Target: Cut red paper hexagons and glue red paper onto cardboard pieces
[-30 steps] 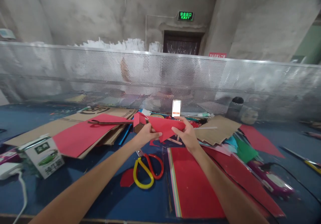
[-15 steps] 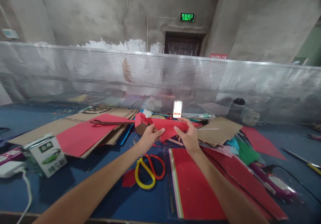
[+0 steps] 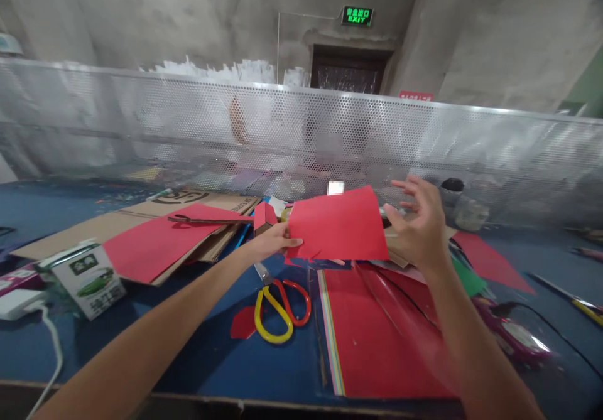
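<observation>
My left hand (image 3: 271,243) pinches the left edge of a red paper sheet (image 3: 336,225), which stands up, unfolded, above the blue table (image 3: 198,357). My right hand (image 3: 419,225) hovers just right of the sheet with fingers spread, holding nothing. Below the sheet lie scissors with red and yellow handles (image 3: 280,304) and a stack of coloured paper with a red top sheet (image 3: 377,332). A small red scrap (image 3: 242,324) lies left of the scissors.
Red paper on brown cardboard (image 3: 155,244) covers the left. A small printed carton (image 3: 89,279) and a white cable (image 3: 51,344) sit at the far left. A purple glue gun (image 3: 511,335) and paper offcuts (image 3: 490,260) lie right. A perforated metal screen (image 3: 188,131) closes off the back.
The red sheet, folded and held in both hands before, now stands open. My right hand has let go and moved to the right with its fingers spread.
</observation>
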Available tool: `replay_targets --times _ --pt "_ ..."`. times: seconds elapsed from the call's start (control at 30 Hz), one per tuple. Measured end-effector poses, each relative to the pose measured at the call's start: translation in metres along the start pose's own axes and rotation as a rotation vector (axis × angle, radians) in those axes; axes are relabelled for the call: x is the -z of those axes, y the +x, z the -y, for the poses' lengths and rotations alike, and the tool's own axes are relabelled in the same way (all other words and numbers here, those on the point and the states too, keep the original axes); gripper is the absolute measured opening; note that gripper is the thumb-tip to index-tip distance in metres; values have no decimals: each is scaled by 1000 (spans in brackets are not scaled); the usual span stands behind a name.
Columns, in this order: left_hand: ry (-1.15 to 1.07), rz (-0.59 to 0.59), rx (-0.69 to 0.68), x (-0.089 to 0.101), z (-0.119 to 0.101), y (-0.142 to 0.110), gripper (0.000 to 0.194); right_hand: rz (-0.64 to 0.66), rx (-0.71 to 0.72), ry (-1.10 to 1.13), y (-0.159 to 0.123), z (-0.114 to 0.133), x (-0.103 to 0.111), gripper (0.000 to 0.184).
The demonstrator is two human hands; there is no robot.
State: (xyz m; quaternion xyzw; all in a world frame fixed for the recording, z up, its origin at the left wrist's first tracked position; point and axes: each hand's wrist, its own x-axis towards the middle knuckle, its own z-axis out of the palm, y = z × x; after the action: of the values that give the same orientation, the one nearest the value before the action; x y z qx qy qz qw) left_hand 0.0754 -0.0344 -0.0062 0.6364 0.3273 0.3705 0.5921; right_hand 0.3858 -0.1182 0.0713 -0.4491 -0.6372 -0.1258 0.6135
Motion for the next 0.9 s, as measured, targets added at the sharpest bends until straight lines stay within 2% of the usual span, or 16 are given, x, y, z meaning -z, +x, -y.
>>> replay_targets --times 0.03,0.07,0.13,0.2,0.23,0.3,0.43,0.57,0.63,0.77,0.83,0.9 --pt "36 20 15 0 3 3 47 59 43 -15 0 2 -1 32" --pt "73 46 18 0 7 7 49 178 86 2 -3 5 -4 26" --pt "152 102 -10 -1 12 13 48 521 170 62 -12 11 -19 22" --pt "226 150 -36 0 15 17 42 849 335 44 -27 14 -42 23" --pt "256 170 -39 1 16 18 38 958 409 10 -35 14 -54 24" --pt "309 200 -19 4 18 20 33 1090 508 -33 -50 11 -77 23" --pt "413 231 -11 10 26 19 26 1175 642 30 -67 -1 -105 25" --pt "416 257 73 13 28 15 24 1215 686 106 -71 -11 -114 26" --pt "502 243 149 15 25 13 23 1235 692 151 -73 -15 -116 27" --pt "906 189 155 20 13 5 19 1255 671 234 -76 -21 -121 30" --pt "1095 154 150 17 4 -4 19 1243 633 261 -78 -24 -122 29" --pt "1360 41 134 7 -7 -17 16 1231 596 290 -80 -26 -123 29"
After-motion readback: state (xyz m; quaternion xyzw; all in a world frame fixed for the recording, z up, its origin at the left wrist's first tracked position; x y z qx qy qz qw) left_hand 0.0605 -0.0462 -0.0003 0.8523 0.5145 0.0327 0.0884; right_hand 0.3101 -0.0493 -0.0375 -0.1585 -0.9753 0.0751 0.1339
